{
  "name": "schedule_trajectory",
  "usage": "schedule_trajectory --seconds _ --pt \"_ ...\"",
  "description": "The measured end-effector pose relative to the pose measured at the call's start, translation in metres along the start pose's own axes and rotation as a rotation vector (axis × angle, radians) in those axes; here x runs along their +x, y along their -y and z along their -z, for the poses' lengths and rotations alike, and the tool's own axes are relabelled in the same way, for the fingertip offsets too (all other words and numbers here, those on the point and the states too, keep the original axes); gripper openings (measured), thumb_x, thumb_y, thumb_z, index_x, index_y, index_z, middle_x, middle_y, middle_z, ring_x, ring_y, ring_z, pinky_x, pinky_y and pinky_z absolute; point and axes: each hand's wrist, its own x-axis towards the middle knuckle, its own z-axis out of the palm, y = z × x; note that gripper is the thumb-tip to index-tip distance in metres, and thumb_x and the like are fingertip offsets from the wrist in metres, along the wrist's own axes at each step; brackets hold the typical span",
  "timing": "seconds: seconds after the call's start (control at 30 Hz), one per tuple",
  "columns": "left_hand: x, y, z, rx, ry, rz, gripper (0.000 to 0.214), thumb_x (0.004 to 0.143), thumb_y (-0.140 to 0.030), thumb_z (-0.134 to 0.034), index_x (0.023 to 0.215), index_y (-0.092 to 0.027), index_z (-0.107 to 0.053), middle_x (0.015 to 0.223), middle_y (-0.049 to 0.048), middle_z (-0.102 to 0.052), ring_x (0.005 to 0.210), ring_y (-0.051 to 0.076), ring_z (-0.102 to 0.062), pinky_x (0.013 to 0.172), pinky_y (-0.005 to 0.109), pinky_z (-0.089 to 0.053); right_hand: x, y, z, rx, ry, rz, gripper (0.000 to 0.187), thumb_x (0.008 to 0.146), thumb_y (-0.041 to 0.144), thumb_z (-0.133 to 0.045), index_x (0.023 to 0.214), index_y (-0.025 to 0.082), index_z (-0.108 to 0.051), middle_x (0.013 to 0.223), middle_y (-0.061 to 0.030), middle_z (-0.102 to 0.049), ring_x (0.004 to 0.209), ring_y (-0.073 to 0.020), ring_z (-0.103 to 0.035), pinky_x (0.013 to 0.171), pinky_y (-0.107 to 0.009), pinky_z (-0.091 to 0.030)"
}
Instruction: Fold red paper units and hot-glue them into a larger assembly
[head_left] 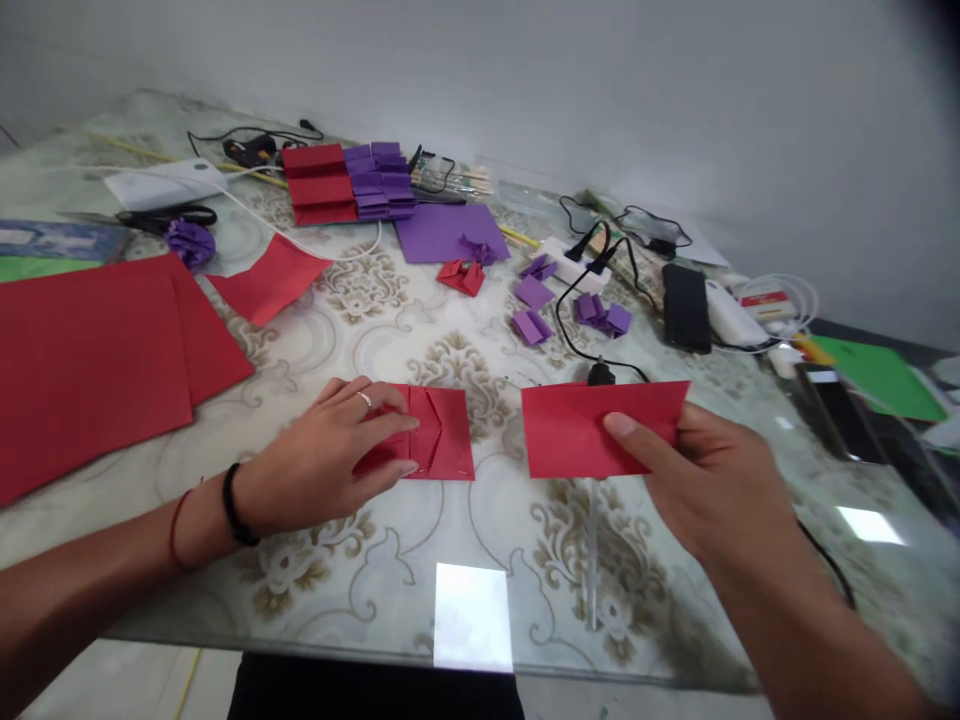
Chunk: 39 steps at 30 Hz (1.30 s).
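Head view, and from where I stand both hands are busy with red paper over the patterned bench (491, 525). The left hand (330, 445) lies palm down across the left part of a folded red piece (454, 430), its grip loose, thumb and fingers apart, the tips resting on the paper by the creases — the right part sticks out past them, flat on the bench. The right hand (724, 475) has its grip clamped on a plain red rectangle (566, 430), thumb across the front, the other fingers mostly hidden behind; most of the paper reaches out to the left of that thumb. A gap of bare bench shows between the two papers. Just past the rectangle's top edge sits a black plug (601, 372). Further back lie purple folded pieces (532, 326) and a small red one (461, 278) — large red sheets (90, 360) spread out beyond the left forearm.
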Motion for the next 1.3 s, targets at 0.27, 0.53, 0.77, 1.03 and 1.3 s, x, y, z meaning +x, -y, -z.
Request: schedule_trajectory --seconds 0.27,0.53,0.77,1.03,1.3 --pt "0.004 -0.012 0.021 -0.566 -0.025 0.148 0.022 0.099 -0.036 -0.073 0.085 -0.019 -0.074 0.074 -0.0031 -0.071 0.063 0.011 -0.059 0.06 0.023 -0.045 -0.016 0.066 -0.052 0.147 0.306 0.064 0.017 0.09 0.035 -0.074 0.086 0.02 -0.081 0.074 -0.0017 -0.081 0.058 -0.0165 -0.072 0.049 -0.023 -0.058" --pt "0.001 -0.015 0.028 -0.646 0.075 0.079 0.019 0.102 -0.023 -0.065 0.085 -0.019 -0.074 0.075 -0.0018 -0.074 0.063 0.01 -0.063 0.061 0.021 -0.045 -0.055 0.065 -0.022 -0.247 0.141 0.412 0.026 0.1 0.041 -0.066 0.078 0.029 -0.076 0.067 0.0007 -0.076 0.05 -0.0175 -0.067 0.045 -0.028 -0.05" --pt "0.011 0.018 0.043 -0.161 -0.316 0.261 0.043 0.107 -0.026 -0.043 0.065 -0.022 -0.035 0.054 -0.0072 -0.032 0.049 0.01 -0.03 0.05 0.027 -0.026 -0.03 0.013 0.007 -0.825 -0.231 0.682 0.011 0.1 0.023 -0.068 0.098 0.017 -0.076 0.081 -0.0082 -0.082 0.066 -0.0227 -0.077 0.054 -0.031 -0.053" --pt "0.005 0.029 0.008 -0.072 0.005 -0.113 0.017 0.102 -0.027 -0.064 0.116 -0.02 -0.072 0.125 0.0117 -0.071 0.118 0.026 -0.067 0.104 0.043 -0.056 -0.031 -0.014 0.004 -0.684 0.515 0.644 0.041 0.101 0.045 -0.067 0.134 0.021 -0.07 0.14 -0.0141 -0.072 0.121 -0.033 -0.074 0.097 -0.053 -0.065" --pt "0.0 0.036 -0.001 -0.014 0.112 -0.077 0.026 0.1 -0.023 -0.064 0.124 -0.018 -0.072 0.135 0.0154 -0.069 0.125 0.031 -0.066 0.109 0.048 -0.056 -0.005 -0.025 -0.001 -0.668 0.446 0.588 0.029 0.104 0.032 -0.061 0.13 0.021 -0.07 0.135 -0.0123 -0.074 0.121 -0.0299 -0.073 0.102 -0.053 -0.063"
